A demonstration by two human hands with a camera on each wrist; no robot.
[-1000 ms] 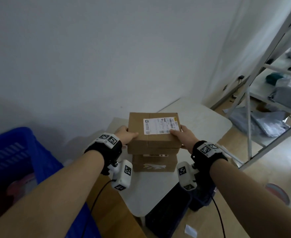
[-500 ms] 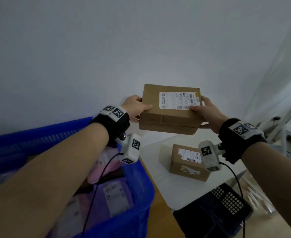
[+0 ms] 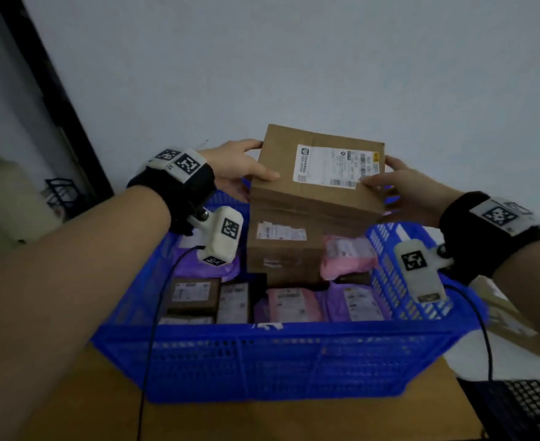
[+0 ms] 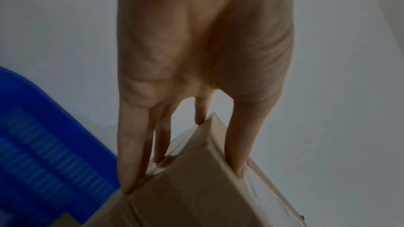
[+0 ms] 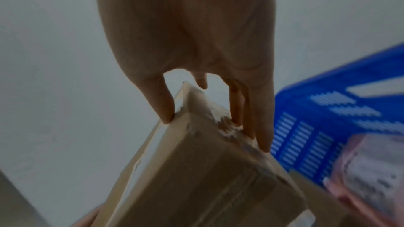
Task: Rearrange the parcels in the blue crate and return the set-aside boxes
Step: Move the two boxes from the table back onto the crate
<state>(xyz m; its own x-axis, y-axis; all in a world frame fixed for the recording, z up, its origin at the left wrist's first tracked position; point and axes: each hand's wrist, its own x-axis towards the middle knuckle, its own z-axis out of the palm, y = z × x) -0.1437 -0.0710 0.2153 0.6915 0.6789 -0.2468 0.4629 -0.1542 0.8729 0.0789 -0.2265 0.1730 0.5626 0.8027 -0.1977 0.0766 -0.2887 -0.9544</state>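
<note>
A brown cardboard box (image 3: 319,179) with a white shipping label is held level between both hands, just above the far side of the blue crate (image 3: 278,332). My left hand (image 3: 246,162) grips its left end, thumb on top and fingers underneath. My right hand (image 3: 396,183) grips the right end the same way. Directly beneath stands a larger brown box (image 3: 281,246) inside the crate. In the left wrist view the fingers (image 4: 131,144) clamp the box (image 4: 196,187). In the right wrist view the fingers (image 5: 262,127) clamp the box (image 5: 207,170) beside the crate (image 5: 338,110).
The crate holds a pink parcel (image 3: 348,256), purple bags (image 3: 354,303) and small labelled boxes (image 3: 192,296), packed close. It sits on a tan surface (image 3: 262,418) against a white wall. A black perforated crate (image 3: 529,409) stands at the lower right, and a dark door frame (image 3: 55,90) at the left.
Both hands lifted the labelled box off the smaller box on the white table and carried it left. It now hovers over the blue crate, which has come fully into view.
</note>
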